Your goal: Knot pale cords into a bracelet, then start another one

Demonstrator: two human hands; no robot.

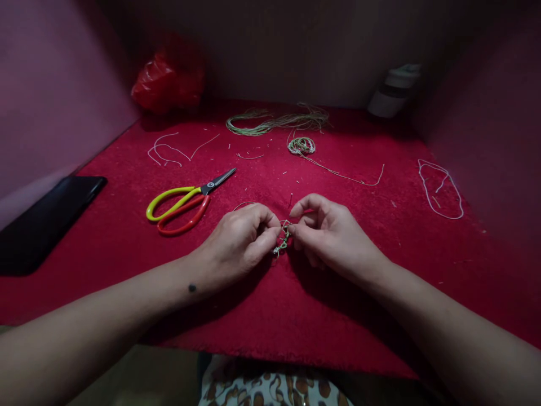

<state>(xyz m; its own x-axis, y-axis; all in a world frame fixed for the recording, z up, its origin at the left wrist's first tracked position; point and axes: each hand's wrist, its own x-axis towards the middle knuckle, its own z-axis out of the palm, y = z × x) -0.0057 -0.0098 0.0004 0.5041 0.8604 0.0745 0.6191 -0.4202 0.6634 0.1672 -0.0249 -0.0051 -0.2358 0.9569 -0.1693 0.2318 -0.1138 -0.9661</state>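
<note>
A small piece of knotted green and white cord (pixel 282 246) hangs between my two hands over the red cloth. My left hand (pixel 249 237) is closed, thumb and forefinger pinching the cord from the left. On the other side, my right hand (pixel 325 228) pinches it between thumb and a finger, with the forefinger raised and curved. A thin loose end of cord shows above the left knuckles. Scissors (pixel 190 203) with one yellow and one red handle lie beyond my left hand, blades partly apart.
Behind my hands lie a coiled knotted cord (pixel 301 145) and a bundle of green strands (pixel 253 127). White string (pixel 442 189) loops at right, with more thread (pixel 163 152) at left. A red plastic bag (pixel 167 82), a bottle (pixel 395 90) and a black flat object (pixel 51 217) stand around the edges.
</note>
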